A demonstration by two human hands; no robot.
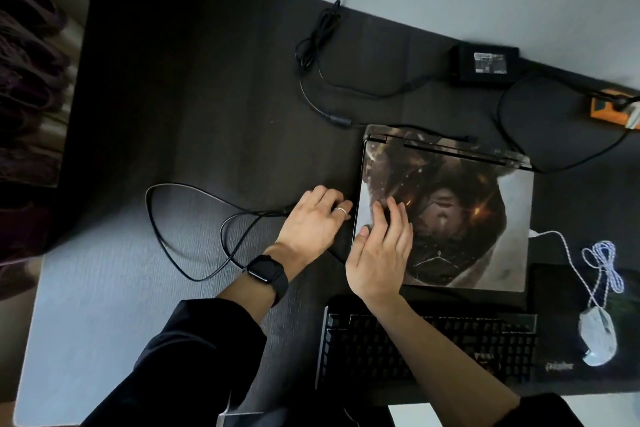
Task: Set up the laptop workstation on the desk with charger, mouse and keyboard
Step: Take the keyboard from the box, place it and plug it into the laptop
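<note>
Right hand (381, 253) flat, open on laptop (485, 218); left hand (311, 222) grip unclear; charger (485, 62) label unreadable.

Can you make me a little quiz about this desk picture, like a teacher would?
1. True or false: the laptop lid is closed.
2. Which hand rests flat on top of the laptop? A) the right hand B) the left hand
3. What colour is the mouse beside the keyboard?

Key
1. True. The picture-covered lid lies shut.
2. A. The left hand, with the watch on its wrist, is at the laptop's left edge, where a black cable leads. Whether it grips the plug cannot be seen.
3. White, with a white cord.
</note>
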